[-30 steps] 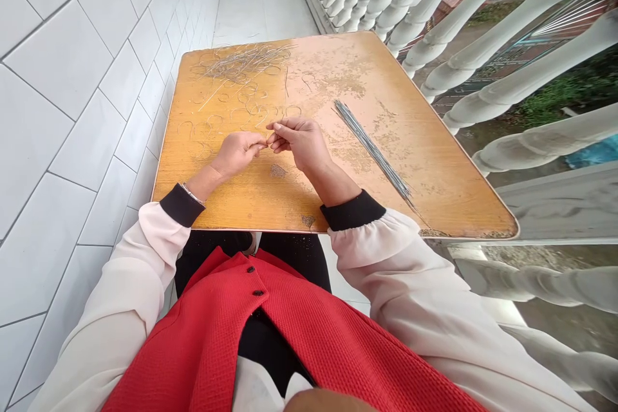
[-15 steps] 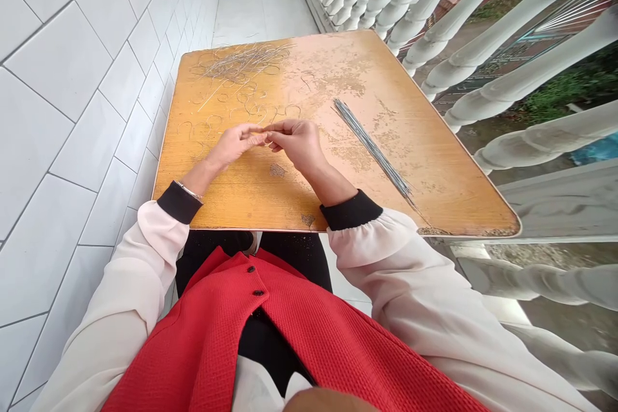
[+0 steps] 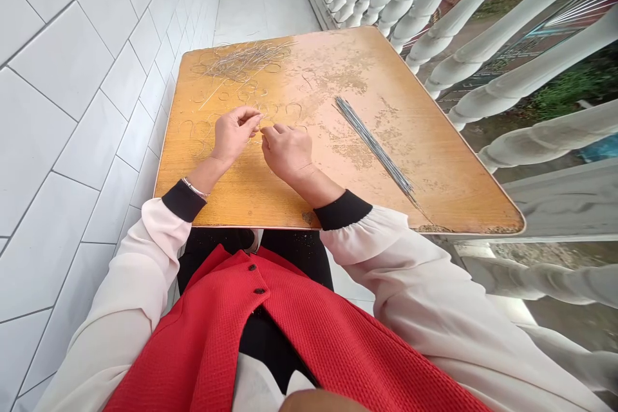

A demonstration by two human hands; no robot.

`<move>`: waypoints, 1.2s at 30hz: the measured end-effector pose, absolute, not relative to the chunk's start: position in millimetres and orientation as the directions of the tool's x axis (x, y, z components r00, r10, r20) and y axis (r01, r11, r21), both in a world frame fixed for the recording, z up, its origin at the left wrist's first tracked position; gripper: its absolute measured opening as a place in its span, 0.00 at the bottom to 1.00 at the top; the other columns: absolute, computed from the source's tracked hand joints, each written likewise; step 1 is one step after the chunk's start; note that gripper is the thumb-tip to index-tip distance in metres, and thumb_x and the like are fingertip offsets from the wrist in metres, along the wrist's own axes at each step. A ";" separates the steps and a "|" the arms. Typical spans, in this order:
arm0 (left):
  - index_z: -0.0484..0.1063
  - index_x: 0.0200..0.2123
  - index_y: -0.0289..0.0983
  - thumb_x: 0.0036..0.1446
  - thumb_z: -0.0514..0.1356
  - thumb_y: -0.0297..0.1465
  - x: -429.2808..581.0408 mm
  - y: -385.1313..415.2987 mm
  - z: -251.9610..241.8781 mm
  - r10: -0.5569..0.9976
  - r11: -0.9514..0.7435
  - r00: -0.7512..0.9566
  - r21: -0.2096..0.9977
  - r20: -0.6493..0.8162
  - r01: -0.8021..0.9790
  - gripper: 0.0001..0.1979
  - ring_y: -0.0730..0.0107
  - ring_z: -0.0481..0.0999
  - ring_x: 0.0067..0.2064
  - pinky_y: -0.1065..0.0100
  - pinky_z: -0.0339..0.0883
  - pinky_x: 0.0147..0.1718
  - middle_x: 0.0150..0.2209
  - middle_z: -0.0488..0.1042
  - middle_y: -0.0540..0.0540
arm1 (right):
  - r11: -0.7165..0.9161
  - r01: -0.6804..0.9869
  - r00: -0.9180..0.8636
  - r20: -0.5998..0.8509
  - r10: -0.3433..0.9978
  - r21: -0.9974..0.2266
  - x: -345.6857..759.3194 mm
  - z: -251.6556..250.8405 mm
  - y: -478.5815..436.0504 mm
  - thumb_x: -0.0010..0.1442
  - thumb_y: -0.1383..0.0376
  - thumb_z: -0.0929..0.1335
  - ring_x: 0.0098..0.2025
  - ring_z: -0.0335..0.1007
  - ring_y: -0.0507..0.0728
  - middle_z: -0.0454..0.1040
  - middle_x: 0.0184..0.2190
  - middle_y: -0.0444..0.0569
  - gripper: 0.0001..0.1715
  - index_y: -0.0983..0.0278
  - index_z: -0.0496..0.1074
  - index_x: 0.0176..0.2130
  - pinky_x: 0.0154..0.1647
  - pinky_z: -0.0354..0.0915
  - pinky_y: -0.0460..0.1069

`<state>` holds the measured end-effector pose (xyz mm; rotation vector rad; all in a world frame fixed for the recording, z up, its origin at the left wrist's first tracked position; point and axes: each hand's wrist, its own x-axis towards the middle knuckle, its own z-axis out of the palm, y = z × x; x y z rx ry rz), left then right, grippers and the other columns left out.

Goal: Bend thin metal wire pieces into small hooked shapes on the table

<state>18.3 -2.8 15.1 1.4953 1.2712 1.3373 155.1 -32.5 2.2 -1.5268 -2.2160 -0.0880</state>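
Observation:
Above the wooden table, my left hand [image 3: 235, 132] is closed in a pinch, thumb against fingers. Close to its right, my right hand [image 3: 288, 149] has its fingers curled with the knuckles up. A thin wire [image 3: 263, 117] is pinched between the two hands, mostly hidden by the fingers. Several curved bits of wire [image 3: 186, 129] lie scattered around and beyond the hands. A tangled heap of bent wires [image 3: 241, 61] sits at the far left of the table. To the right of my right hand lies a bundle of straight grey wires [image 3: 374, 145], set diagonally.
The worn, peeling table [image 3: 454, 187] has rounded corners. A white tiled wall [image 3: 96, 103] runs close along its left side. White balusters [image 3: 512, 77] line the right side. Beyond the table is a pale tiled floor [image 3: 265, 6].
My hands have turned: the left has gone from extended fingers to a pinch and risen slightly, and the right has rolled knuckles-up. The wire bundle and heap stay in place.

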 end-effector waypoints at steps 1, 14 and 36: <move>0.76 0.32 0.36 0.61 0.65 0.26 18.3 -2.8 15.5 0.972 -0.218 -0.050 0.960 0.229 0.176 0.04 0.81 0.75 0.28 0.77 0.70 0.32 0.27 0.76 0.54 | 0.389 0.903 -0.294 0.400 0.868 -0.181 154.7 2.5 -32.9 0.67 0.72 0.60 0.36 0.72 0.59 0.79 0.38 0.58 0.17 0.67 0.77 0.41 0.35 0.58 0.51; 0.78 0.40 0.36 0.58 0.68 0.25 30.9 -12.5 11.5 0.988 -0.155 -0.010 0.988 0.155 0.014 0.06 0.75 0.80 0.41 0.73 0.73 0.43 0.39 0.81 0.48 | 0.298 0.920 -0.171 0.423 0.890 -0.254 160.1 3.0 -21.3 0.66 0.71 0.61 0.35 0.74 0.60 0.80 0.37 0.60 0.14 0.68 0.76 0.40 0.34 0.58 0.50; 0.79 0.40 0.34 0.65 0.65 0.25 18.4 4.3 20.2 0.989 0.115 -0.034 0.898 -0.142 -0.425 0.02 0.82 0.81 0.33 0.77 0.75 0.44 0.30 0.80 0.51 | 0.045 -0.039 -0.207 0.052 0.977 -0.998 164.8 4.1 -13.3 0.58 0.70 0.75 0.21 0.67 0.46 0.80 0.26 0.44 0.02 0.65 0.78 0.34 0.24 0.66 0.42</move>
